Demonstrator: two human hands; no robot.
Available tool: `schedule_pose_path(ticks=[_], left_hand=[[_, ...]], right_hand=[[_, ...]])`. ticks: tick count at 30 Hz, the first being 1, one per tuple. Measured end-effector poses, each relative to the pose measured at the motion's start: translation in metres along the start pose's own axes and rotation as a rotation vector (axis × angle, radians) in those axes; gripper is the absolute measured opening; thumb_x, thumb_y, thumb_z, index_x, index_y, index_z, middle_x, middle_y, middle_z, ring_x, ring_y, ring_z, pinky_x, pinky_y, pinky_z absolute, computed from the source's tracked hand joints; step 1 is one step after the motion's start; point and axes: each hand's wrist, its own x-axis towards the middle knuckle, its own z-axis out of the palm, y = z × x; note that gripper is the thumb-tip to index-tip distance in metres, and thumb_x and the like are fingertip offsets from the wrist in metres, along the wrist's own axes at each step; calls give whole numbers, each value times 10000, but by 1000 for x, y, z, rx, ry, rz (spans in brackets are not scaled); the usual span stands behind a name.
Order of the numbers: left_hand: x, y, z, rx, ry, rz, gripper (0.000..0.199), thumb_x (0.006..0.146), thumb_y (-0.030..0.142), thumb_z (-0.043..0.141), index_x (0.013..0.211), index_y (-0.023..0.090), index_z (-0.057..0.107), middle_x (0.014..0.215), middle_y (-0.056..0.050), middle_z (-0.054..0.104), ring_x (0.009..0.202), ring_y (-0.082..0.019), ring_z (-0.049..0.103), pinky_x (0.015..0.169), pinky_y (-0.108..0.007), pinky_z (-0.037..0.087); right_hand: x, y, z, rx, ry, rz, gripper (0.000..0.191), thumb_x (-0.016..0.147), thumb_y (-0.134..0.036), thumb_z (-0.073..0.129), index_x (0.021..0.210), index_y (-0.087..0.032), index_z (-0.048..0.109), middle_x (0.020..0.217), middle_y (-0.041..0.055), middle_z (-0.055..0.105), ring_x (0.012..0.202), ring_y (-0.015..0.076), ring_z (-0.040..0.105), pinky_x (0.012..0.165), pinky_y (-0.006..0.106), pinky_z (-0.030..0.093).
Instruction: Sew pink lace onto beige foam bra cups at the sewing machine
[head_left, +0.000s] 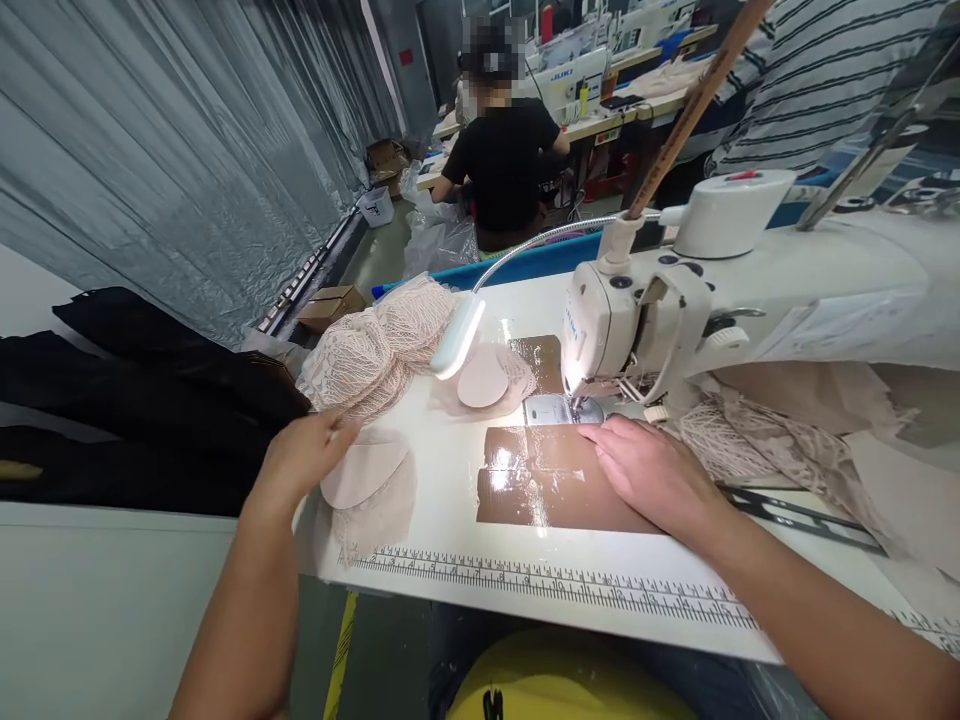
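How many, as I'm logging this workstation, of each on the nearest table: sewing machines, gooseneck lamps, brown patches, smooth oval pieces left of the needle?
Sewing machine: 1
Gooseneck lamp: 1
Brown patches: 2
Smooth oval pieces: 2
Total: 6

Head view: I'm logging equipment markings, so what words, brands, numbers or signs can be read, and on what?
"JUKI": near sewing machine, on its head.
"JUKI": white machine behind.
"3", "4", "5", "6", "7", "8", "9", "10": measuring scale along the table's front edge; some other numerals are unclear.
Too small or blurred to read: label on the near machine's arm, marks on the white bin, and yellow floor tape.
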Motion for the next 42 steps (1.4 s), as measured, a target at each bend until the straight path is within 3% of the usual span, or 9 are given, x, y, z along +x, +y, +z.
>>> schedule_pose_path(ticks=[3, 6, 11, 17, 21, 26, 30, 35, 42], left_hand=[[-28, -31, 24, 80, -30, -124, 346, 721, 515, 626, 728, 169, 610, 731, -75, 599, 666, -232, 540, 578, -311, 392], [-48, -29, 47, -248, -147, -102, 324, 789, 495, 561, 750, 178, 501, 756, -11, 551, 640, -153, 512, 563, -242, 387], [-52, 33, 66, -946, -573, -17, 306, 765, 381, 656, 809, 197, 415, 737, 34, 492, 591, -90, 460, 523, -180, 361], [-14, 112, 106, -759, -913, 281, 278, 743, 234, 643, 991, 161, 541, 942, -49, 552, 844, -182, 535, 696, -251, 428], [4, 133, 133, -587, -887, 315, 210, 691, 158, 637, 869, 157, 526, 807, 5, 500, 722, -132, 488, 599, -215, 373], [16, 140, 144, -859, -999, 204, 364, 670, 240, 724, 910, 164, 461, 757, 14, 508, 635, -91, 459, 570, -196, 355], [27, 136, 148, -947, -853, 164, 332, 691, 247, 708, 904, 168, 466, 752, 23, 481, 638, -83, 449, 606, -203, 366], [31, 132, 150, -571, -484, 422, 191, 754, 164, 583, 937, 177, 529, 778, 7, 484, 707, -122, 463, 656, -232, 389], [23, 146, 161, -432, -551, 599, 222, 783, 145, 511, 1001, 174, 541, 891, -42, 592, 740, -150, 549, 682, -264, 459]], right_hand=[[0, 0, 1, 7, 11, 2, 404, 877, -157, 362, 1149, -216, 654, 880, 46, 648, 761, 210, 597, 615, 322, 430], [0, -1, 0, 13, 12, 0, 399, 867, -159, 376, 1146, -203, 657, 903, 53, 655, 780, 221, 599, 633, 330, 437], [1, -2, -3, 66, -6, 29, 371, 870, -169, 387, 1109, -202, 669, 919, 54, 662, 828, 231, 605, 684, 333, 444], [-3, -3, -14, 370, 144, 75, 291, 902, -222, 420, 1045, -194, 671, 992, 44, 677, 876, 180, 608, 725, 270, 434], [-6, -3, -17, 506, 183, -130, 298, 911, -261, 437, 738, -176, 664, 686, 22, 623, 654, 136, 538, 613, 246, 380], [-7, -5, -13, 413, 51, -344, 238, 868, -182, 479, 689, -181, 634, 657, 4, 611, 624, 130, 481, 626, 260, 333], [-6, -5, -12, 361, 7, -329, 257, 863, -153, 463, 635, -172, 580, 641, 0, 593, 609, 124, 447, 614, 257, 311], [-8, -6, -17, 329, -16, -292, 286, 863, -183, 469, 584, -169, 531, 573, -16, 519, 566, 110, 392, 583, 247, 281], [-4, -6, -16, 255, 91, -185, 282, 889, -265, 480, 667, -173, 628, 674, 18, 576, 663, 134, 486, 631, 251, 337]])
